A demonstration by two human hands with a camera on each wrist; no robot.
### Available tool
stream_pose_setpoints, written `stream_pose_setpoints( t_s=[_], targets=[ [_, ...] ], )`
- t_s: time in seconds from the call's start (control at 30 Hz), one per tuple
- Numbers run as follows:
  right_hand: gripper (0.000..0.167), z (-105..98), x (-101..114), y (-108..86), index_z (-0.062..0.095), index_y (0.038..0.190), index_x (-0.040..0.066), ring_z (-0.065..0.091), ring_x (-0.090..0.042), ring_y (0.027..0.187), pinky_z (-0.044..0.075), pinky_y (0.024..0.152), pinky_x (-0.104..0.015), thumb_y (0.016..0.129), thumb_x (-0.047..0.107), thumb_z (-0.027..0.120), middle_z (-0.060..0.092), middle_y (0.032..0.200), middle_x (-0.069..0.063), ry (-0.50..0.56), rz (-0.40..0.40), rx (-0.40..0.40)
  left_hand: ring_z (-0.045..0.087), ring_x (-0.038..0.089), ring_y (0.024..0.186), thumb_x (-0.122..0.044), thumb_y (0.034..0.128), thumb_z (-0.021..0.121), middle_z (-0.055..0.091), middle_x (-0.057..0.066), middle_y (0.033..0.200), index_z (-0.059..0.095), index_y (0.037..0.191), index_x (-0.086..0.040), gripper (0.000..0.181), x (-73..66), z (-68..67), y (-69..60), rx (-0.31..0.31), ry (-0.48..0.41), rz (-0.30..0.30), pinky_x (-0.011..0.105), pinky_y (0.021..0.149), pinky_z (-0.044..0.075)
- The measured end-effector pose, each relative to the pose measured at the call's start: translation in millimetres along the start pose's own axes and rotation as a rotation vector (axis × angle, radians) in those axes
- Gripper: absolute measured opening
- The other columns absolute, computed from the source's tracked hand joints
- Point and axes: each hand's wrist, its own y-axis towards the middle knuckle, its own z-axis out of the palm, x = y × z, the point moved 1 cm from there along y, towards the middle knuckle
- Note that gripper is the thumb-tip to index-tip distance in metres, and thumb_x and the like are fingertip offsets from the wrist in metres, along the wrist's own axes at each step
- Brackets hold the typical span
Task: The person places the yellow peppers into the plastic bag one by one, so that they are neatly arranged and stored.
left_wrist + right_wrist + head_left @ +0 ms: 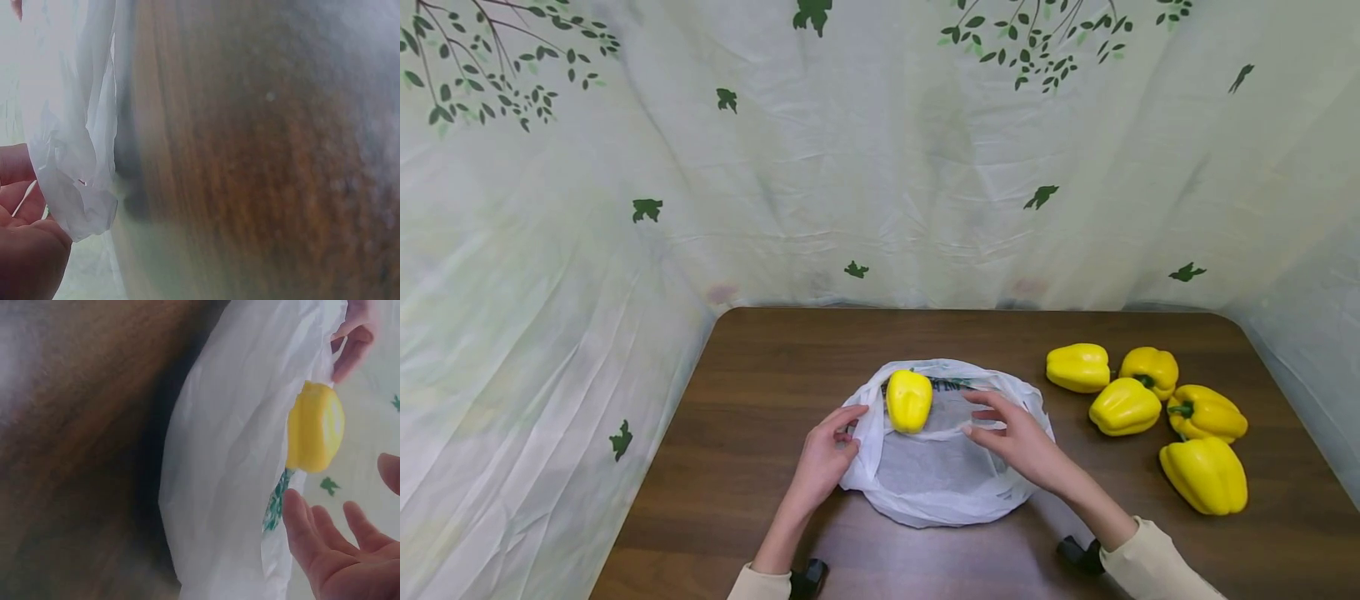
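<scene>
The head view looks forward and down from the near side of the dark brown wooden tabletop (737,492) — the farthest of the three, reaching past the far edge and both far corners to the pale, leaf-printed cloth (887,192). The left wrist view sits close beside the crinkled white plastic bag (925,510), turned sideways (the tabletop fills its right). The right wrist view, also close and sideways, faces the bag from the tabletop's right-edge side — sharing with the head view the blocky yellow bell pepper (909,402) and both hands (824,457).
</scene>
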Motion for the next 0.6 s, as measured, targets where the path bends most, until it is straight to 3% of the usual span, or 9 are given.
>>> stream_pose_setpoints(
  t_s=[0.23, 0.6],
  targets=[
    [0.055, -3, -4, -11.4, 0.048, 0.143, 0.012, 0.054, -0.035, 0.122, 0.049, 0.094, -0.048, 0.093, 0.025, 0.068, 0.049, 0.143, -0.016, 0.017, 0.026, -0.023, 0.063, 0.026, 0.097, 0.016, 0.0813, 0.06, 0.064, 0.008, 0.123, 0.068, 0.123, -0.007, 0.048, 0.9, 0.0, -0.6, -0.001, -0.012, 0.02, 0.044, 0.086, 0.053],
    [0.058, -9, -10, -35.9, 0.046, 0.144, 0.014, 0.055, -0.035, 0.121, 0.049, 0.095, -0.048, 0.092, 0.027, 0.069, 0.046, 0.145, -0.015, 0.003, 0.116, -0.072, 0.061, 0.025, 0.099, 0.017, 0.0818, 0.06, 0.064, 0.007, 0.123, 0.069, 0.122, -0.007, 0.047, 0.1, 0.4, -0.6, -0.002, -0.032, -0.001, 0.043, 0.086, 0.053]
  ],
)
